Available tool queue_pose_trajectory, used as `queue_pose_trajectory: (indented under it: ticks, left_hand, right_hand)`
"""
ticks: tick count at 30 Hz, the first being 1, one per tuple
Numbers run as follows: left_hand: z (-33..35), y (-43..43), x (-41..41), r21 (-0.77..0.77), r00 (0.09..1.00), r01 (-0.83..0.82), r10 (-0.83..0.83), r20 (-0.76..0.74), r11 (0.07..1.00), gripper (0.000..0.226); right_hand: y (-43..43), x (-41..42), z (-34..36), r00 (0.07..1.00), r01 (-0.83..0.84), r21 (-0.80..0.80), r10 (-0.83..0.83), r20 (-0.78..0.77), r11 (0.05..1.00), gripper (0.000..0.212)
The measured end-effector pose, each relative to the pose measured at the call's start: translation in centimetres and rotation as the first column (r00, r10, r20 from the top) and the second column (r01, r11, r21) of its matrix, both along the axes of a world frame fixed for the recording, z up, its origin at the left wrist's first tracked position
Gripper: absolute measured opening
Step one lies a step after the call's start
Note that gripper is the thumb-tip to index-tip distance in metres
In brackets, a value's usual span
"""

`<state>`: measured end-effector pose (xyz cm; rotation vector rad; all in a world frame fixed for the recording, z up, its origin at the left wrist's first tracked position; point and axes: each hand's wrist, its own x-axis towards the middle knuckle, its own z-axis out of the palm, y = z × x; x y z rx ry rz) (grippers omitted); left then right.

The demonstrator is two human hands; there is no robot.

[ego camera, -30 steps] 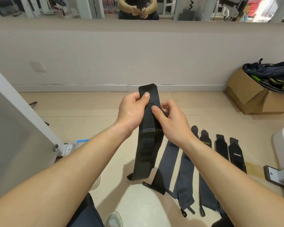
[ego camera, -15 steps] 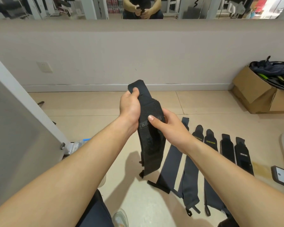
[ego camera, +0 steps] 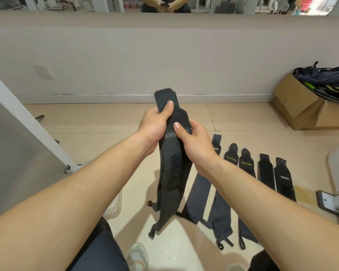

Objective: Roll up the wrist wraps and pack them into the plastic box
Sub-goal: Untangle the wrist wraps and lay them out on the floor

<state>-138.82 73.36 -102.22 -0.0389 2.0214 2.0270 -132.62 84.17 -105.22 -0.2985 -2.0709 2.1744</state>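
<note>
Wrist wrap hangs gripped in my left hand and right hand, above wraps on the floor.

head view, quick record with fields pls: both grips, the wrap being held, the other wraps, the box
left grip: holds the black wrist wrap near its top, thumb on it
right grip: holds same wrap just below
wrap state: not yet rolled, tail hanging
other wraps: flat in a row on the floor
plastic box: clear, mostly hidden behind left forearm
</note>
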Motion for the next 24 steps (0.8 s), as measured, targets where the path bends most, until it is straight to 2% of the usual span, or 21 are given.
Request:
queue_pose_trajectory:
  ticks: [4,7,11,14,17,20,24]
  left_hand:
    - [0.7,0.3,-0.8,-0.003,0.994,-0.105,0.104,-0.029,0.995,0.053]
    - [0.8,0.2,-1.0,0.063,0.986,-0.159,0.161,-0.033,0.985,0.047]
    - [0.3,0.3,-0.6,0.194,0.989,-0.139,0.125,0.082,0.971,0.04]
    - [-0.1,0.5,-1.1,0.148,0.984,-0.16,0.146,0.104,0.976,0.042]
    - [0.2,0.7,-1.5,0.091,0.982,-0.187,0.184,0.036,0.978,0.042]
    - [0.7,0.5,-1.7,0.156,0.981,-0.191,0.184,0.058,0.969,0.039]
    - [1.4,0.4,-1.7,0.24,0.986,-0.164,0.155,0.057,0.957,0.026]
  right_hand:
    - [0.3,-0.4,0.3,0.992,-0.112,-0.07,0.116,0.051,0.991,0.028]
    - [0.7,-0.4,0.2,0.968,-0.244,0.001,0.243,0.068,0.97,0.027]
    - [0.7,-0.7,-0.4,0.992,-0.126,0.17,0.123,0.031,0.977,0.021]
    - [0.5,-0.9,-0.6,0.996,-0.085,0.225,0.081,0.027,0.971,0.019]
    - [0.4,-0.7,-0.6,0.995,-0.098,0.163,0.099,0.001,0.982,0.019]
    - [1.0,-0.3,-0.3,0.986,-0.169,0.095,0.169,0.014,0.981,0.017]
    - [2.6,0.4,-0.4,0.934,-0.336,0.059,0.325,0.149,0.94,0.021]
